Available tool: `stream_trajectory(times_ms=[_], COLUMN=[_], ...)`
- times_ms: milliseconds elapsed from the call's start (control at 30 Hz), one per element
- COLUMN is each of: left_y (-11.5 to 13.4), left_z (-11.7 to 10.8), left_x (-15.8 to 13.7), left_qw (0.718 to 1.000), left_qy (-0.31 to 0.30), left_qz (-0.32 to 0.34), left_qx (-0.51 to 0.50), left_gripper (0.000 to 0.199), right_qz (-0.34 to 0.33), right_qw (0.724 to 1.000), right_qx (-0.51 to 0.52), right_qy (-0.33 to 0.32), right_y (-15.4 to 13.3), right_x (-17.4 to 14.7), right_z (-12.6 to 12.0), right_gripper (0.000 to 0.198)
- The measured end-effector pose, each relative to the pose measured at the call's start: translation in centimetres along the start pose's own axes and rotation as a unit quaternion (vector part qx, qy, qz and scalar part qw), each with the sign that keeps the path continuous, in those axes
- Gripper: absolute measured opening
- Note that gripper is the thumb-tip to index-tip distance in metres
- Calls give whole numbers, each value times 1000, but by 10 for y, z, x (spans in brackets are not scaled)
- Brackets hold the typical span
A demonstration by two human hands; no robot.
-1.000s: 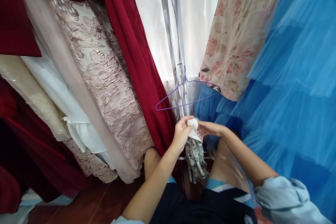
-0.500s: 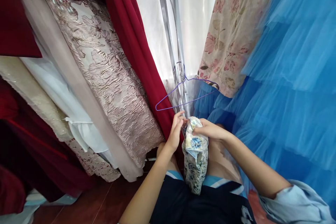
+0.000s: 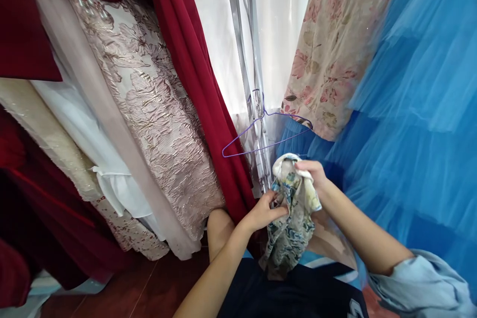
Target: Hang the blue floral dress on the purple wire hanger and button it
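Observation:
A crumpled garment, cream with a blue, green and yellow floral print, hangs bunched up in front of my lap. My right hand pinches its white upper edge, where an opening shows. Lower on the left side, my left hand is closed on the fabric, thumb on the near face; some fingertips are hidden by the cloth. Just beyond the garment, a thin purple clothes hanger hangs with no clothing on it, apart from both hands.
Metal rack poles stand ahead before a white curtain. Left hang a dark red dress, a pink brocade dress and several others. A floral cream dress and a layered blue tulle dress hang right. Reddish tiled floor lies below.
My right hand has lifted the garment's upper edge and moved right, spreading the opening. My left hand has come down from the top to the garment's left side. The hanger stays nearly in place.

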State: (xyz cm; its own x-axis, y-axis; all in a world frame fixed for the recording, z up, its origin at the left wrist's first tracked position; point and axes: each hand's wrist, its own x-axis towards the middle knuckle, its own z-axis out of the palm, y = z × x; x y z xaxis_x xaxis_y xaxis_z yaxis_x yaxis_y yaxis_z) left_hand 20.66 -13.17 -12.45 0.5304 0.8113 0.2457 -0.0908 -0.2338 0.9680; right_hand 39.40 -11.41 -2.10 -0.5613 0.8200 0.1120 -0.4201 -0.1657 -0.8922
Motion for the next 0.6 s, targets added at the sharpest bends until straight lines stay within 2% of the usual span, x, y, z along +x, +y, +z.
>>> stream_trajectory(times_ms=[100, 167, 267, 367, 433, 500, 600], left_y=[9, 12, 5, -7, -11, -7, 12], left_z=[1, -9, -38, -72, -93, -112, -138], left_x=[-1, -7, -21, -38, -49, -58, -66], left_qw=[998, 995, 988, 972, 948, 911, 848], left_qy=[31, 43, 62, 54, 46, 45, 65], left_qz=[-44, -74, -91, -98, -110, -114, -96], left_qx=[29, 48, 113, 208, 294, 393, 517], left_gripper=[38, 39, 49, 52, 49, 42, 32], right_qz=[-6, -34, -66, -79, -86, -89, -108], right_qw=[999, 999, 996, 993, 990, 983, 959], right_qx=[19, -11, -65, -91, -112, -155, -241], right_qy=[-29, -20, 3, 11, 19, 43, 101], right_y=[8, 6, -2, -5, -5, -4, -2], right_x=[-4, -7, -12, -16, -16, -11, 10], right_z=[3, -5, -25, -45, -53, -60, -74], right_gripper=[32, 32, 28, 24, 17, 10, 15])
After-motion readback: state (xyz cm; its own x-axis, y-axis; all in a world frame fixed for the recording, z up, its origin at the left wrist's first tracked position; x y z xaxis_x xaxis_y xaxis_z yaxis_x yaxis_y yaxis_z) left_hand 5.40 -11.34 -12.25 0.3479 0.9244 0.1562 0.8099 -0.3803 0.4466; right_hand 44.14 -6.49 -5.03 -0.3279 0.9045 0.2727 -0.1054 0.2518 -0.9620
